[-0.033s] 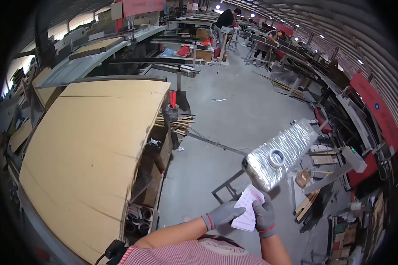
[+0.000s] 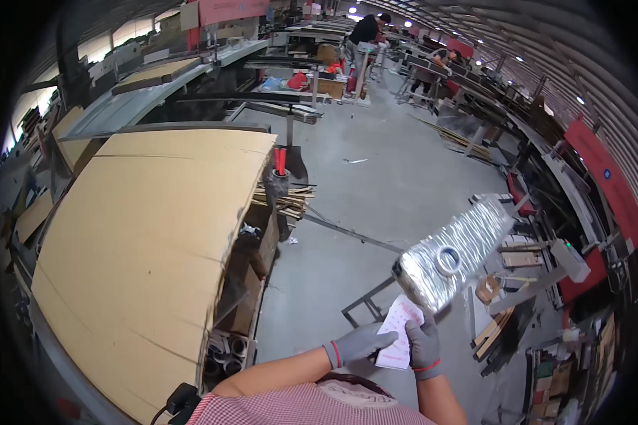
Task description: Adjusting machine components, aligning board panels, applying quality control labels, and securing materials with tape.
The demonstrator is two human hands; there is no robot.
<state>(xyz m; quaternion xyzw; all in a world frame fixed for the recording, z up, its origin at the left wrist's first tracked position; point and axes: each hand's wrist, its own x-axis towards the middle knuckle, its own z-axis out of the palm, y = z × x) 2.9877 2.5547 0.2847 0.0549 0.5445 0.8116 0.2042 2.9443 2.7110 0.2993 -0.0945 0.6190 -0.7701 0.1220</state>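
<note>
A small stack of white paper slips with pinkish print (image 2: 402, 333) is held in front of my body. My left hand (image 2: 361, 345), in a grey glove with a red cuff, pinches its left edge. On the other edge, my right hand (image 2: 424, 347), gloved the same way, grips it with the thumb on top. Just beyond the paper stands a long block wrapped in crinkled silver foil (image 2: 468, 237). A roll of tape (image 2: 448, 261) lies on the foil, apart from both hands.
A large tan board (image 2: 142, 262) covers the bench at left. Beside it, red-handled tools stand in a dark cup (image 2: 279, 183) above wooden strips (image 2: 290, 200). A metal frame (image 2: 368, 304) is under the foil block. Two people (image 2: 365, 32) work farther back.
The scene has shifted slightly rightward in the view. Both hands keep their hold on the paper slips.
</note>
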